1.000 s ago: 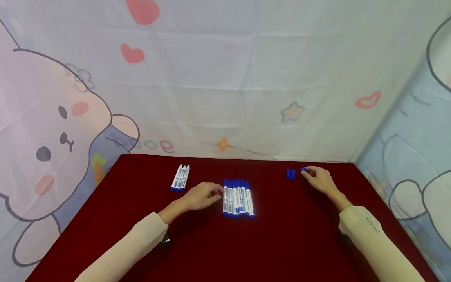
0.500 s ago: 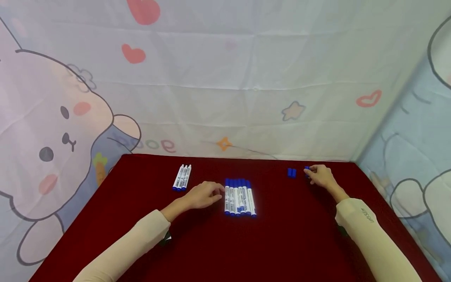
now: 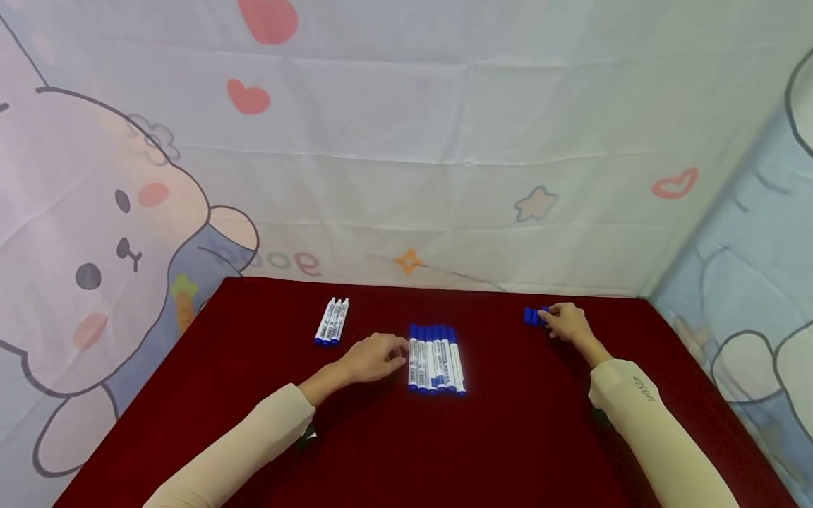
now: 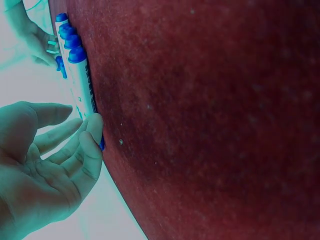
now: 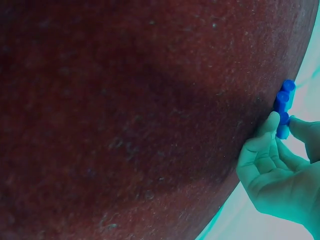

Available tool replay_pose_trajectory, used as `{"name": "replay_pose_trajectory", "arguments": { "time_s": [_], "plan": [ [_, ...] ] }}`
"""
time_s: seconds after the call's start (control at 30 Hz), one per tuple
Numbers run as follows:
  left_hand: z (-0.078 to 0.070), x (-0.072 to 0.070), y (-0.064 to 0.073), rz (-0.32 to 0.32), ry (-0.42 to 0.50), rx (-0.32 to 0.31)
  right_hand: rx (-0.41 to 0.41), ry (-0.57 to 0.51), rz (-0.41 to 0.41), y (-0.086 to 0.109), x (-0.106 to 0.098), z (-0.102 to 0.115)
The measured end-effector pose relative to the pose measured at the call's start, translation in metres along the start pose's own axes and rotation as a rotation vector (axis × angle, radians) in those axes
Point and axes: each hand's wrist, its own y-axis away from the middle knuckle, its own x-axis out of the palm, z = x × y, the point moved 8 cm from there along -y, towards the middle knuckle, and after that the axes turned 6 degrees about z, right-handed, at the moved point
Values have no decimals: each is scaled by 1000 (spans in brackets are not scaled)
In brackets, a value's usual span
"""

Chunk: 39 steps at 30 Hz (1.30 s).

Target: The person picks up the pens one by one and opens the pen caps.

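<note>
Several white markers with blue caps (image 3: 435, 360) lie side by side mid-table. My left hand (image 3: 375, 356) rests at their left edge, its fingers loosely bent and touching the nearest marker; in the left wrist view the fingertips (image 4: 93, 125) meet its barrel. Farther right, my right hand (image 3: 568, 323) pinches a blue marker cap (image 5: 283, 131) between thumb and fingers. Right beside it stand two more blue caps (image 3: 531, 317), shown in a line with it in the right wrist view. Fingers partly hide the held cap in the head view.
A few uncapped white markers (image 3: 332, 322) lie together at the back left, their white tips pointing away. Dark red cloth (image 3: 495, 437) covers the table. A printed curtain (image 3: 381, 141) hangs behind the far edge and along the right side.
My right hand has first drawn the cap slightly right and nearer, then moved it left up against the two other caps. My left hand has stayed at the marker row.
</note>
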Motion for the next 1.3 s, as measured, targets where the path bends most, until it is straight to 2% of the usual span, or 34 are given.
{"name": "replay_pose_trajectory", "arguments": {
  "time_s": [0.2, 0.43, 0.63, 0.9, 1.03, 1.17, 1.3],
  "plan": [
    [0, 8, -2, 2, 9, -14, 34, 39, 5, 5, 4, 1],
    [2, 14, 2, -2, 36, -63, 63, 52, 24, 7, 11, 0],
    [-1, 11, 1, -44, 55, -51, 49, 84, 24, 5, 10, -1],
    [-2, 10, -4, -75, 106, -57, -14, 85, 74, 0, 9, 4],
    [-1, 11, -6, -83, 101, -105, -48, 96, 114, 1, 9, 8],
    [1, 15, -8, -81, 94, -181, -62, 126, 144, 6, 7, 8],
    [1, 20, -9, -90, 74, -255, -95, 148, 136, 11, 3, 5]
  ]
}}
